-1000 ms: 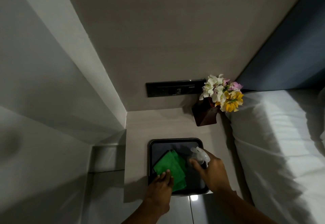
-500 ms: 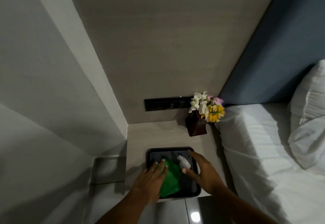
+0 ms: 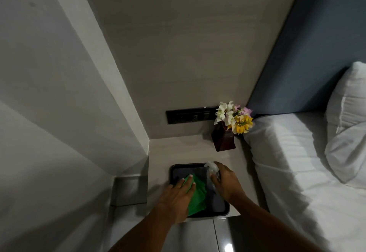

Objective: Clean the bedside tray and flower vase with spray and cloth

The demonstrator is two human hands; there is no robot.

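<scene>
A dark square tray (image 3: 179,168) lies at the front of the pale bedside shelf. On it rests a folded green cloth (image 3: 198,194), and my left hand (image 3: 176,196) lies flat over the cloth's left part with fingers spread. My right hand (image 3: 227,182) is wrapped around a clear spray bottle (image 3: 212,167) standing at the tray's right side; only the bottle's white head shows. A dark brown vase (image 3: 223,141) with white, yellow and pink flowers (image 3: 234,117) stands at the shelf's back right corner, apart from both hands.
The bedside shelf (image 3: 178,148) sits in a narrow nook between a white wall on the left and a bed (image 3: 297,162) with white sheets and pillow (image 3: 348,123) on the right. A black switch panel (image 3: 190,115) is on the back wall. Glossy floor lies below.
The view has shifted. My left hand moved onto the green cloth and spread over it. My right hand closed around the spray bottle at the tray's right side.
</scene>
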